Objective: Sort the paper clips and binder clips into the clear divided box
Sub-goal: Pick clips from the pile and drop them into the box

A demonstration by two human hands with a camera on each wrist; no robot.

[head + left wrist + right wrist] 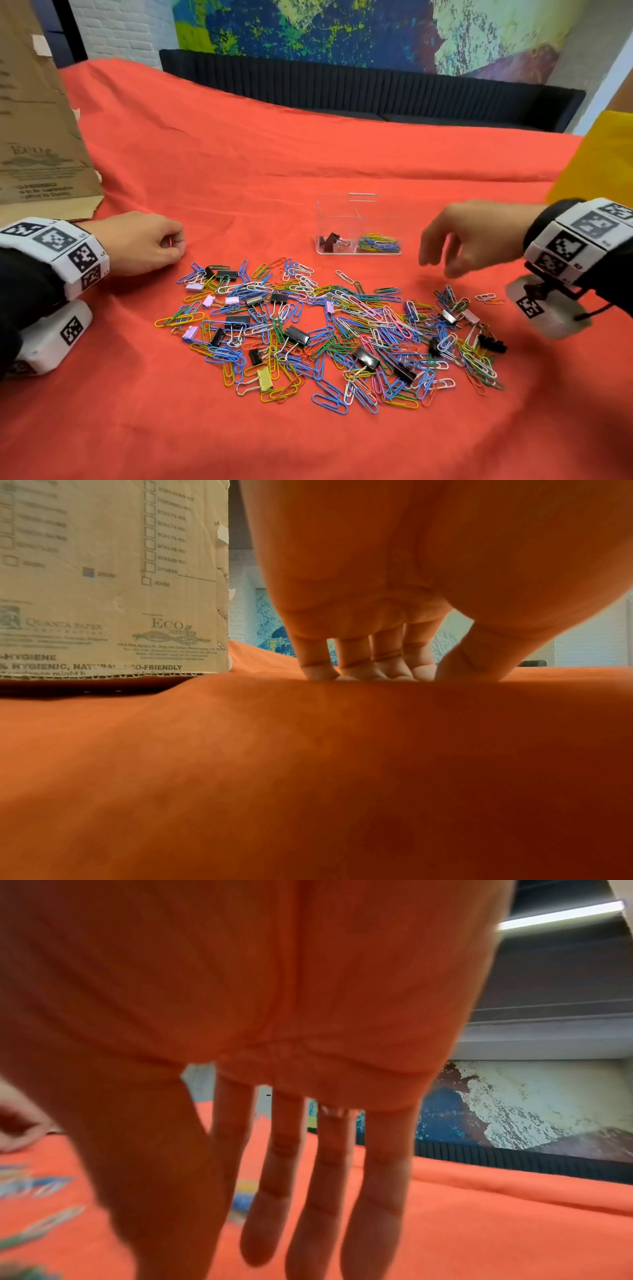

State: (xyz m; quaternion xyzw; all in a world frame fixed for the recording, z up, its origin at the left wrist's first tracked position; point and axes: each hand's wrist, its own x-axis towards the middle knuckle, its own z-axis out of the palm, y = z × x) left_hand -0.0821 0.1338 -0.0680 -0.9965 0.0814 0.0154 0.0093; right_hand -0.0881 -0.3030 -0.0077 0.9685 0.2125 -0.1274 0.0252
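Note:
A heap of coloured paper clips [342, 329] mixed with black, lilac and yellow binder clips [297, 335] lies on the red cloth. Behind it stands the clear divided box [358, 224]: binder clips in its left half, paper clips in its right half. My right hand [445, 246] hovers just right of the box, above the heap's right side, fingers straight and spread, holding nothing; the right wrist view shows the same empty hand [308, 1218], blurred. My left hand [144, 241] rests on the cloth left of the heap, fingers loosely curled and empty, fingertips [359, 670] on the cloth.
A cardboard box [37, 137] stands at the far left, close behind my left hand, also large in the left wrist view as the cardboard box [109, 574]. A black sofa [376, 92] runs behind the table. Someone in a yellow garment [596, 161] is at the right edge.

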